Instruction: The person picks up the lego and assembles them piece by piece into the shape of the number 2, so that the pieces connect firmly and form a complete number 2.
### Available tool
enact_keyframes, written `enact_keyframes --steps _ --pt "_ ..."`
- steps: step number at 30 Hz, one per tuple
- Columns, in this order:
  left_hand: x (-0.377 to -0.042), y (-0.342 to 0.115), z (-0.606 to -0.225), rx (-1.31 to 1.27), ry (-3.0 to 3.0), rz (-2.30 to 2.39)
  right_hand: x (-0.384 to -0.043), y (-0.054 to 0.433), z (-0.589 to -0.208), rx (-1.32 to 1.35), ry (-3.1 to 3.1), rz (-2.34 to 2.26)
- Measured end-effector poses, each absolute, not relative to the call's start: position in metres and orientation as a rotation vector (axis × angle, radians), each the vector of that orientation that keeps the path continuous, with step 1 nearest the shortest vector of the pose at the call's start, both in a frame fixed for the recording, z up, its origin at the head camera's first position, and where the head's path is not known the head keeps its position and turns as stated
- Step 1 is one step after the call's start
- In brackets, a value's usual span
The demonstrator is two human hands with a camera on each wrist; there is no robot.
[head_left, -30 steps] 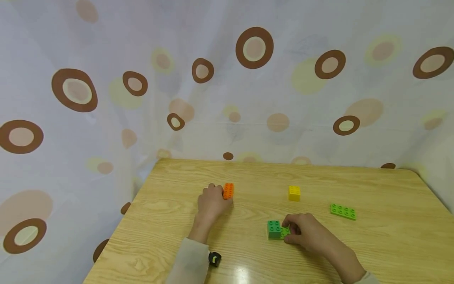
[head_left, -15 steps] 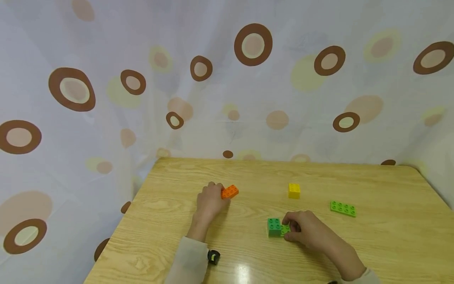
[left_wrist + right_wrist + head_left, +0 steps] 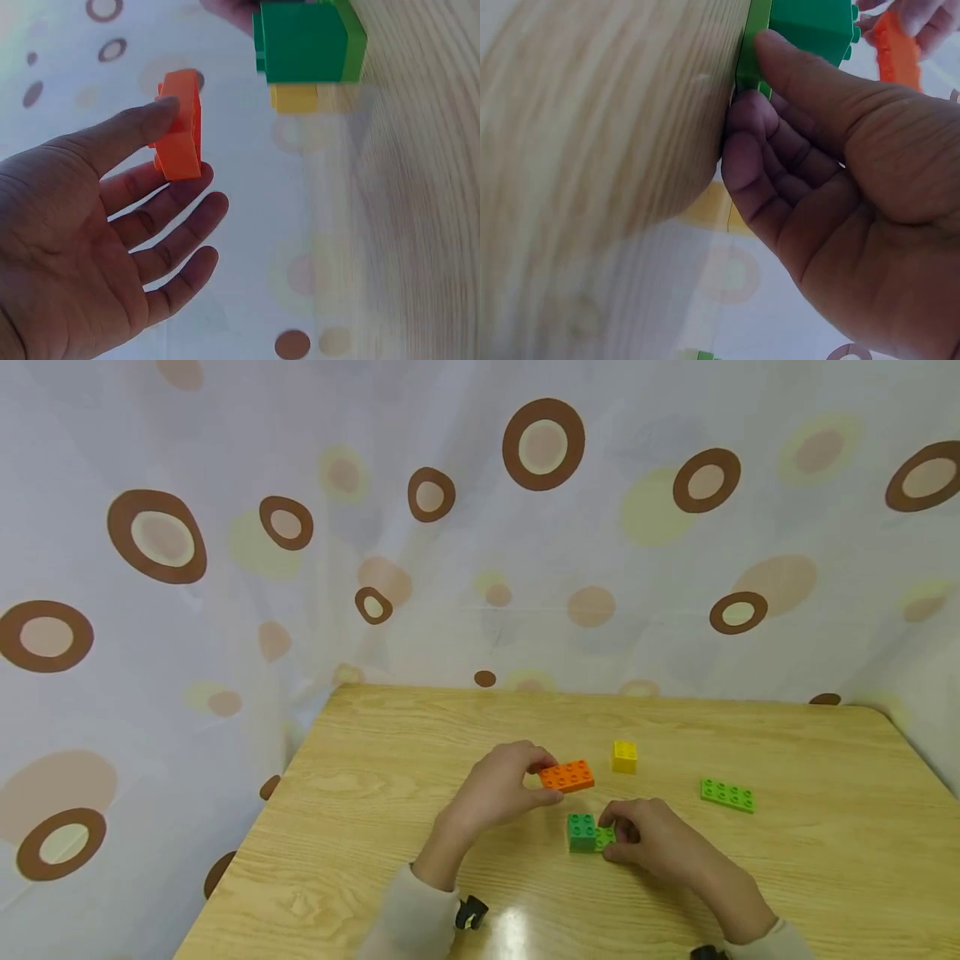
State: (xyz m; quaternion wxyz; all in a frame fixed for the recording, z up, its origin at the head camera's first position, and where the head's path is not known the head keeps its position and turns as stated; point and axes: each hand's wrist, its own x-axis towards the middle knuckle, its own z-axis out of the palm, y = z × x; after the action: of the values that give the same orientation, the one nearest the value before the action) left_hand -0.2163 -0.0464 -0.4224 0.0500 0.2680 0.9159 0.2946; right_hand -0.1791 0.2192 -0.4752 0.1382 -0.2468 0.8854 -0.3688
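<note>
1. Plate (image 3: 604, 838) of lime plastic lies on the bench (image 3: 825, 877), its left part under the green block (image 3: 581, 833). Just right of that block, the right hand (image 3: 667, 843) pinches the plate's bare end between thumb and curled fingers.
2. Left of the green block and slightly beyond, the left hand (image 3: 495, 787) has thumb and forefinger closed on the orange brick (image 3: 567, 776), the other fingers loosely extended.
3. That brick is just beyond the green block, seemingly raised. It should be light, stiff and hard to break, its smooth sides a little slippery; holding both long sides near one end, studs free, looks sound.
4. Well right of the green block lies the spare plate (image 3: 727, 795).
5. Farther beyond the green block, a little to its right, stands the yellow block (image 3: 624, 757).
6. The left wrist view shows the thumb flat on the brick's plain side and the lower fingers clear of it, which the head view hides; only the head view displays all its studs.
</note>
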Motion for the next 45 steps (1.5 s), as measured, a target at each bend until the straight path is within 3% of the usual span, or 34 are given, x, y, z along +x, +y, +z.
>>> enact_keyframes --steps 8,45 --pt "-0.203 -0.024 -0.422 0.995 2.732 0.787 -0.182 0.229 -0.478 -0.708 2.500 -1.153" --pt "-0.194 -0.009 -0.438 1.016 2.826 0.664 -0.184 0.236 -0.477 -0.707 2.571 -1.231"
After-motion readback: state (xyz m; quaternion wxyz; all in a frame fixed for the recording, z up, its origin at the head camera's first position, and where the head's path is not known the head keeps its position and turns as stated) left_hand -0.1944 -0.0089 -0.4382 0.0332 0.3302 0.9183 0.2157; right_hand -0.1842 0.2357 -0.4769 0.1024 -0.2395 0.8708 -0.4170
